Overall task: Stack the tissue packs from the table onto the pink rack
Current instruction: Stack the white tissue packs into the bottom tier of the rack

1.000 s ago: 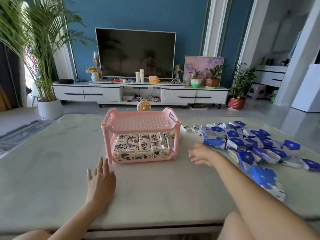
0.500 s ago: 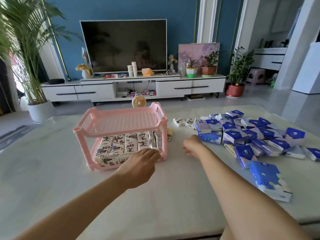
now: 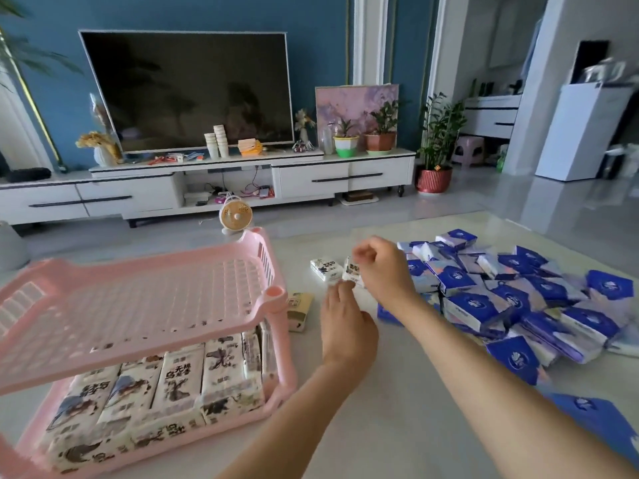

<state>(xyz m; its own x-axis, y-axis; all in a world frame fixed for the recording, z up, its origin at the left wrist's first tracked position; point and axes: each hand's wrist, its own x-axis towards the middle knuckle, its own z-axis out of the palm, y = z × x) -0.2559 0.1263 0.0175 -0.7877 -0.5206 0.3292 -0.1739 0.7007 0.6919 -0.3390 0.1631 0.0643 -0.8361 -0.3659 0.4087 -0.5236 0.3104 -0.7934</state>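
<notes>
Both hands have come forward since a second ago and met over the small white packs right of the pink rack (image 3: 289, 361). My right hand (image 3: 382, 271) pinches 1 white pack (image 3: 352, 272), tipped on edge, in curled fingers. My left hand (image 3: 345, 326) reaches its lower corner, but I cannot tell whether it grips. I judge a 2-handed fumble could drop it or knock its neighbour (image 3: 325, 269). With the lower shelf (image 3: 221, 432) full and the top shelf (image 3: 145, 299) bare, a careless set-down could slide. Blue packs (image 3: 484, 305) heap at the right on the pale, glossy table (image 3: 397, 409). Far off, a TV (image 3: 186, 91) sits on a white cabinet (image 3: 345, 174) against a blue wall (image 3: 311, 29).
</notes>
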